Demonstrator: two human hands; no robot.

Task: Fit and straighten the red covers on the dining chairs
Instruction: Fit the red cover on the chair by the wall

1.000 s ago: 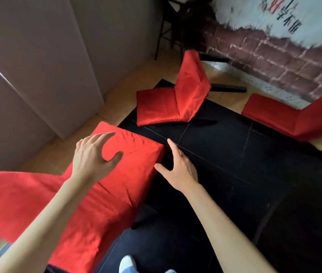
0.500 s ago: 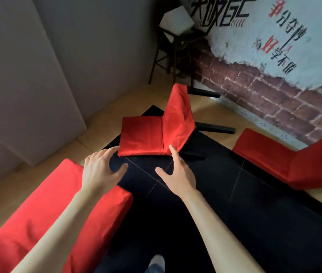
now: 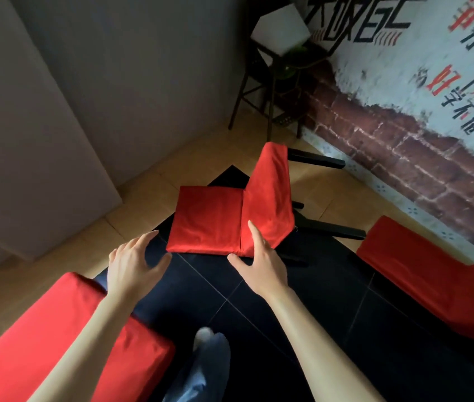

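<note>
A dining chair in a red cover [image 3: 230, 216] lies tipped on its side on the black floor patch ahead, its black legs [image 3: 331, 230] pointing right. My left hand [image 3: 134, 265] hovers open, short of the cover's near left corner. My right hand [image 3: 259, 262] is open too, its fingertips over the near edge of the cover at the fold; contact is unclear. A second red-covered chair [image 3: 56, 338] lies at the lower left under my left forearm. A third red-covered chair [image 3: 432, 277] lies at the right.
A grey wall [image 3: 85, 97] stands at left, a painted brick wall [image 3: 403, 140] at right. A black metal stand [image 3: 264, 82] with a white box occupies the far corner. Tan floor tiles [image 3: 143, 204] border the black area. My leg and shoe [image 3: 203, 358] are below.
The view has tilted up and moved forward. Both hands have left the near chair at lower left and reached toward the tipped chair ahead, which now looks closer.
</note>
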